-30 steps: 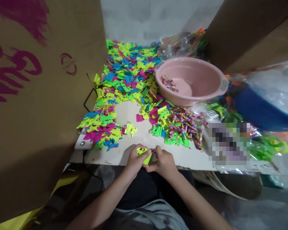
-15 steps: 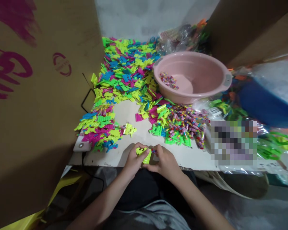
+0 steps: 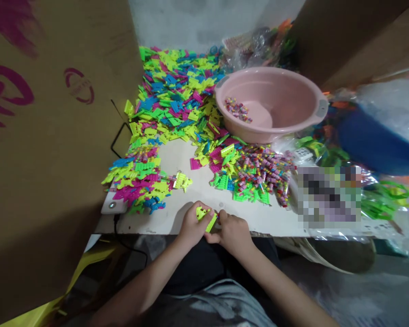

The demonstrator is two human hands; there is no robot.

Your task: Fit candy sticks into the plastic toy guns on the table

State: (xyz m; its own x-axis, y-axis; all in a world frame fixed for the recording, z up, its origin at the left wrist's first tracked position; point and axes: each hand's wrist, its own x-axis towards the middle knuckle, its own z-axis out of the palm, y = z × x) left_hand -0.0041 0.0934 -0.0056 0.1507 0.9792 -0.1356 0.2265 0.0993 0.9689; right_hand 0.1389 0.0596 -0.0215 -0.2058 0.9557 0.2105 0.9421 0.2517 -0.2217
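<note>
My left hand point(image 3: 191, 225) and my right hand point(image 3: 232, 231) meet at the near edge of the white table point(image 3: 259, 218). Both are closed on one small yellow-green plastic piece point(image 3: 206, 217) held between them. A tiny coloured bit shows at my right fingertips; I cannot make out what it is. Just beyond lie a loose yellow piece point(image 3: 182, 180) and a heap of small candy-coloured tubes point(image 3: 266, 175).
A big pile of neon plastic pieces point(image 3: 177, 100) covers the table's back and left. A pink basin point(image 3: 271, 102) with a few tubes stands at back right. Cardboard walls point(image 3: 47, 150) rise left and right. A white device point(image 3: 113, 205) with a cable sits at the left edge. Clear bags lie right.
My hands have stayed together on the yellow-green piece, turning it slightly. The camera has tipped a little, so the table sits higher in view.
</note>
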